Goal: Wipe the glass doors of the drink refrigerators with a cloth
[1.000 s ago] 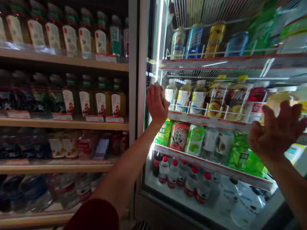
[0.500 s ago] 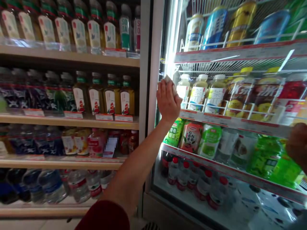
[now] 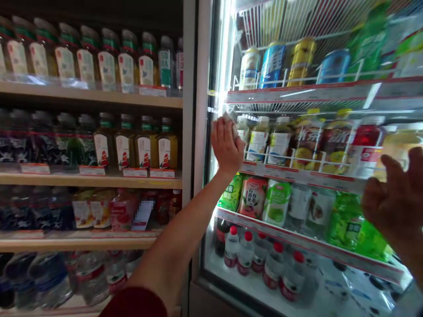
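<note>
My left hand (image 3: pixel 227 144) is raised at the left side of a lit drinks fridge, palm turned toward its glass front. Under its fingers is a crumpled pale cloth (image 3: pixel 235 130), of which only edges show. Beside the hand stand white-capped tea bottles (image 3: pixel 258 141) behind a wire rail. At the right edge my right hand (image 3: pixel 398 198) is up in front of the fridge, its fingers apart and nothing visible in them. That hand is dark and partly cut off by the frame.
A fridge frame post (image 3: pixel 193 145) separates the fridge from wooden shelves (image 3: pixel 82 179) of bottled drinks on the left. Inside the fridge are cans (image 3: pixel 272 66) above, green drink bottles (image 3: pixel 276 203) lower down, and red-capped water bottles (image 3: pixel 245 253) at the bottom.
The view has tilted up and turned right, so the shelves sit lower and further left. My right hand has come further into view, fingers spread. My left hand stays beside the tea bottles.
</note>
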Motion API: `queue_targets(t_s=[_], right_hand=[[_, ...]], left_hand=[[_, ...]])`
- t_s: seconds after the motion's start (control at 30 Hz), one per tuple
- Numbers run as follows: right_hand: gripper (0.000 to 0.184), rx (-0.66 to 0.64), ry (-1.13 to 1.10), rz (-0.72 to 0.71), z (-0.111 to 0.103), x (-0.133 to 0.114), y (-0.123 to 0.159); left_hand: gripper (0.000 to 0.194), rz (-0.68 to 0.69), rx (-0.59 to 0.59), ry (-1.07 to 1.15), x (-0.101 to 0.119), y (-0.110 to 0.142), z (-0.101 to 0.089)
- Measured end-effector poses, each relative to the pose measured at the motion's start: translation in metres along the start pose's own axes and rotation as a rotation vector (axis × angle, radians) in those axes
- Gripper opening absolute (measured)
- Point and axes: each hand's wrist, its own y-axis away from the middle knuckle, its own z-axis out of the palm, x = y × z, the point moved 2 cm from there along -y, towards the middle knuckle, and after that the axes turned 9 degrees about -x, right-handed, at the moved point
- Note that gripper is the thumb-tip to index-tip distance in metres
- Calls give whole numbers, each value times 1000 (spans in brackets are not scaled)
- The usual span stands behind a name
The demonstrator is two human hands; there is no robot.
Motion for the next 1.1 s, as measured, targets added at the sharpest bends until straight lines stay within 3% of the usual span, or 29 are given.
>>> queue_targets(t_s=[0.03,0.13,0.2,0.23,0.27,0.37,0.4,0.43,0.5,0.57,0.63,0.67,0.73,0.8,0.83,0.87,0.9,0.97,1.03,1.1], right_hand=[[51,-46,-26,-45,0,-3,1],[50,-79,-38,-112,-2,-5,1],[49,-69,2,-131,-2,-2,1],[49,-56,23,-151,-2,0,0],[50,-39,43,-177,-1,1,0],[52,-8,77,-245,1,4,0],[53,-17,82,-253,1,4,0],[53,-25,85,-252,1,4,0],[54,-36,90,-250,1,2,1],[55,-40,103,-251,-1,2,1],[57,-64,122,-272,-4,5,-2],[57,-91,133,-291,-6,9,-4],[57,-125,152,-308,-10,19,-11],[57,-109,164,-272,-15,30,-17],[57,-89,164,-242,-16,35,-20],[57,-69,160,-216,-17,39,-22],[57,-57,152,-204,-18,42,-23],[55,-50,130,-211,-18,43,-22],[55,-47,120,-227,-18,43,-19],[55,-50,129,-231,-18,42,-17]], left_hand=[[50,103,-38,17,14,5,3],[48,658,-216,15,54,30,9],[46,877,-222,4,55,31,8],[45,857,-177,3,46,22,6],[45,748,-104,8,35,8,4],[47,168,127,38,6,-33,2],[48,92,142,45,7,-36,4],[48,117,118,48,16,-33,6],[48,402,-8,39,48,-8,11],[48,815,-166,12,81,27,14],[46,1166,-293,-27,95,45,13],[45,1249,-325,-42,94,41,12],[42,1122,-262,-34,79,8,9],[42,671,-63,19,58,-38,7],[45,535,16,39,52,-53,7],[47,441,72,55,52,-61,8],[48,440,88,61,57,-59,10],[49,665,-2,46,79,-36,15],[48,1053,-186,8,106,-2,18],[48,1385,-368,-21,121,15,19]])
